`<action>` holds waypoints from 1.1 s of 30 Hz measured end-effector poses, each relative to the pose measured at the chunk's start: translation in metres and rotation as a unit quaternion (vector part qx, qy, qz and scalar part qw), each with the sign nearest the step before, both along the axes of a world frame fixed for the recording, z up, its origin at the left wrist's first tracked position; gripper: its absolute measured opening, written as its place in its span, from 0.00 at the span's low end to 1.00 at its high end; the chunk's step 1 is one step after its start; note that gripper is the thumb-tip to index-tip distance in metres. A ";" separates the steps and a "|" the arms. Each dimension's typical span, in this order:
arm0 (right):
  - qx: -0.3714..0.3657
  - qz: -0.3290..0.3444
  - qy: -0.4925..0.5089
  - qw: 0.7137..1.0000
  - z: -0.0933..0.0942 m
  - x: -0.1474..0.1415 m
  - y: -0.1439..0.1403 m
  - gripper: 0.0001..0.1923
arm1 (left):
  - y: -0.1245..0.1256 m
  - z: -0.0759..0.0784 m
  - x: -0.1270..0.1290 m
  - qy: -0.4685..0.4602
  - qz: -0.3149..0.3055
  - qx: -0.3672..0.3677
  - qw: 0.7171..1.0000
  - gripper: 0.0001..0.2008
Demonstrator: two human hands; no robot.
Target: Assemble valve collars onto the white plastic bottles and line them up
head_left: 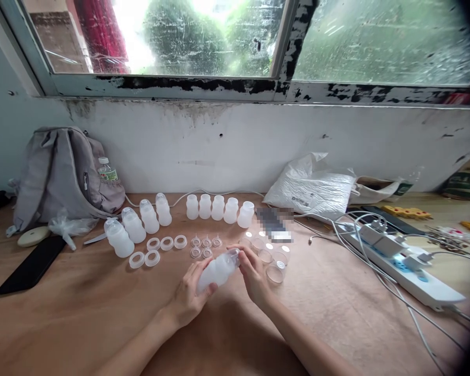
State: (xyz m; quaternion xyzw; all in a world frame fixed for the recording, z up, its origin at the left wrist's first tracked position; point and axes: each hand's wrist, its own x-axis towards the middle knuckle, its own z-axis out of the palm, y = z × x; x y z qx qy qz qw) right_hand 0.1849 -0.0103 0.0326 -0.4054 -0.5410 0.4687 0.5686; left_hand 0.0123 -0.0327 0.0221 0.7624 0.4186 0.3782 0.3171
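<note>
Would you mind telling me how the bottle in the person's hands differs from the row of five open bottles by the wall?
The held bottle lies tilted on its side, gripped by the left hand and right hand; the five open bottles stand upright, untouched. The held bottle has a cap part at its neck; the five have bare necks. All are the same milky white plastic.

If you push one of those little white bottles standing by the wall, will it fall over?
Probably: each standing bottle looks empty and light, so it may tip easily. Being round, it would likely roll across the table.
</note>
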 end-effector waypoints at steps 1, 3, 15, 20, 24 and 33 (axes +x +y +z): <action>0.008 0.018 0.011 1.000 0.003 0.001 0.000 0.14 | 0.001 -0.003 0.001 0.006 -0.009 0.008 1.000 0.22; 0.021 0.056 0.033 0.998 0.007 0.003 -0.001 0.16 | 0.002 -0.008 0.001 0.006 -0.025 0.010 1.000 0.21; -0.031 0.039 0.043 0.998 -0.015 0.011 0.016 0.12 | 0.012 -0.005 -0.003 -0.010 0.091 0.037 0.995 0.34; -0.033 0.035 0.011 0.999 -0.020 0.015 0.021 0.14 | 0.013 0.041 -0.004 0.043 0.106 0.131 0.985 0.23; -0.034 0.036 -0.011 0.999 -0.019 0.015 0.021 0.16 | 0.021 0.072 -0.005 0.130 0.085 0.129 0.979 0.12; -0.032 0.024 -0.059 0.997 -0.026 0.016 0.024 0.16 | 0.092 0.127 -0.049 0.211 0.206 0.149 0.944 0.14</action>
